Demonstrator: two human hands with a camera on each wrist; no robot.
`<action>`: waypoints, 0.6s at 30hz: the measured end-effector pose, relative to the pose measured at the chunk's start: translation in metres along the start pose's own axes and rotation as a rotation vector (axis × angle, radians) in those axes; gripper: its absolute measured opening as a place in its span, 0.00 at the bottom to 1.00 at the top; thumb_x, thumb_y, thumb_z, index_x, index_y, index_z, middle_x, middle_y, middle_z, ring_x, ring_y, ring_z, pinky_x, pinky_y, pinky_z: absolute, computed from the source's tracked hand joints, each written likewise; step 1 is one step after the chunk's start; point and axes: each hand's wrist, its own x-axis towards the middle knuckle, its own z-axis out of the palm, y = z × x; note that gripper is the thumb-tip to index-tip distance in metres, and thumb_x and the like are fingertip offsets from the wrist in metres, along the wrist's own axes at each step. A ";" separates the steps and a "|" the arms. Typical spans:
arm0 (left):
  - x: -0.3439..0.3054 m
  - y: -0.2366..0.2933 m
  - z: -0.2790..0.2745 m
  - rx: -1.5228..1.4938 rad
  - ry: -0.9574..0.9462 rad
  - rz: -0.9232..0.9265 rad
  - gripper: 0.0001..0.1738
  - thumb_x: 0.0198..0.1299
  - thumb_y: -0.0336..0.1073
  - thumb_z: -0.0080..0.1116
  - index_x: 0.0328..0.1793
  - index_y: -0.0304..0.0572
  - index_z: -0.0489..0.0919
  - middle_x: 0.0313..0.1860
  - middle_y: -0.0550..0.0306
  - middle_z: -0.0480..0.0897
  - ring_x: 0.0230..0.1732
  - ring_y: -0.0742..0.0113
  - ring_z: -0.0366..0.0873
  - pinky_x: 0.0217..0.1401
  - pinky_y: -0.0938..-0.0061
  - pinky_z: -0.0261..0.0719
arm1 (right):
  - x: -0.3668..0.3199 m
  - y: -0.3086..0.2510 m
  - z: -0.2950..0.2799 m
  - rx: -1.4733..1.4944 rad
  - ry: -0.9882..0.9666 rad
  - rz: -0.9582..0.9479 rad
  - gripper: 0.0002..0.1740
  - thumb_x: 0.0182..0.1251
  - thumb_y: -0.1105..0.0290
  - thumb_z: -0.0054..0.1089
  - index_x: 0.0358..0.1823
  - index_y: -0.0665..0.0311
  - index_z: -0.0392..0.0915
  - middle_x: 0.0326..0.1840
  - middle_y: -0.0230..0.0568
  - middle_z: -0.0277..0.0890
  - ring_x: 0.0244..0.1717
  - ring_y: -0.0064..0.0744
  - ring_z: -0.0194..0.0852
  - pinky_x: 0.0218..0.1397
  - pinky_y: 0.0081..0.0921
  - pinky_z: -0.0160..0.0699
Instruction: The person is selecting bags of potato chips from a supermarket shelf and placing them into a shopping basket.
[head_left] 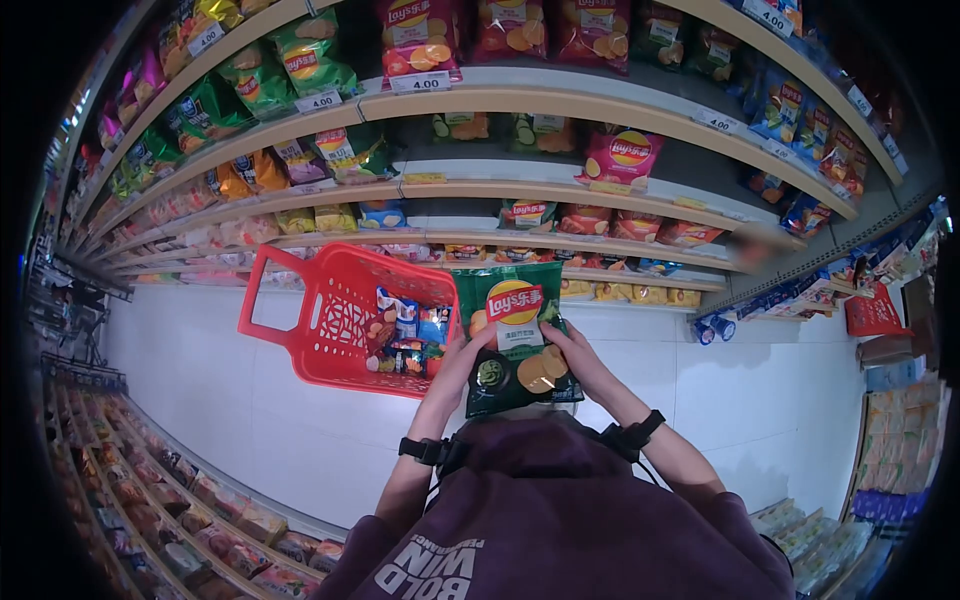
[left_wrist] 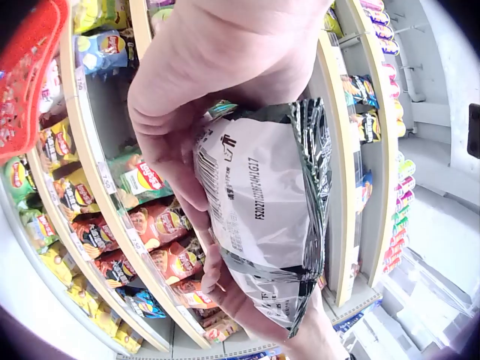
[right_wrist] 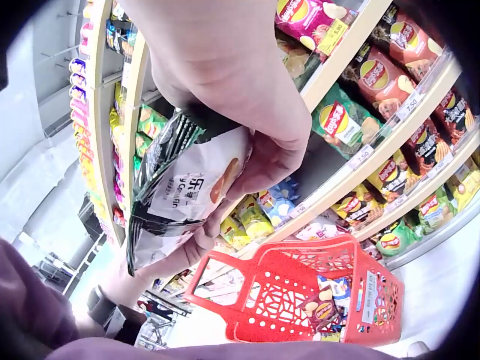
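Note:
Both hands hold a green bag of potato chips [head_left: 515, 340] upright in front of the person's chest, its printed front facing the head camera. The left hand [head_left: 462, 362] grips the bag's left side, thumb across the front. On the opposite side the right hand [head_left: 580, 362] grips it the same way. In the left wrist view the bag's white back panel [left_wrist: 259, 187] shows a barcode and printed date, with fingers curled around its edge. The right wrist view shows the bag [right_wrist: 187, 187] from below its crimped end, the fingers partly behind it.
A red shopping basket [head_left: 345, 325] with several snack packs [head_left: 410, 320] inside stands on the white floor left of the hands. Shelves [head_left: 560, 110] of chip bags curve across the front. More racks [head_left: 190, 490] line the lower left, and a second red basket [head_left: 875, 312] is at far right.

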 end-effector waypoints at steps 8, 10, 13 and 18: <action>-0.001 0.007 -0.074 -0.021 -0.071 -0.003 0.32 0.60 0.53 0.62 0.55 0.26 0.73 0.47 0.53 0.81 0.46 0.72 0.80 0.46 0.80 0.78 | 0.025 0.025 0.056 -0.050 0.002 -0.019 0.45 0.68 0.47 0.56 0.71 0.78 0.51 0.66 0.50 0.65 0.66 0.31 0.63 0.68 0.22 0.59; 0.004 0.001 -0.085 -0.052 -0.068 -0.002 0.32 0.61 0.51 0.62 0.56 0.27 0.72 0.48 0.53 0.80 0.46 0.71 0.80 0.48 0.79 0.79 | 0.028 0.037 0.062 -0.015 0.018 -0.029 0.41 0.69 0.49 0.55 0.69 0.76 0.55 0.65 0.47 0.66 0.64 0.30 0.64 0.67 0.22 0.60; -0.001 0.012 -0.086 -0.033 -0.121 -0.059 0.28 0.64 0.48 0.59 0.60 0.32 0.72 0.49 0.53 0.81 0.46 0.71 0.82 0.45 0.78 0.81 | 0.026 0.047 0.068 0.048 0.016 -0.047 0.37 0.70 0.51 0.55 0.68 0.74 0.59 0.63 0.44 0.68 0.63 0.27 0.65 0.66 0.23 0.62; 0.011 0.008 -0.087 0.007 -0.133 -0.045 0.29 0.62 0.50 0.60 0.57 0.30 0.73 0.47 0.55 0.81 0.44 0.73 0.81 0.43 0.80 0.80 | 0.025 0.044 0.069 0.050 0.089 -0.040 0.40 0.70 0.50 0.55 0.70 0.75 0.55 0.65 0.45 0.66 0.64 0.30 0.64 0.66 0.23 0.61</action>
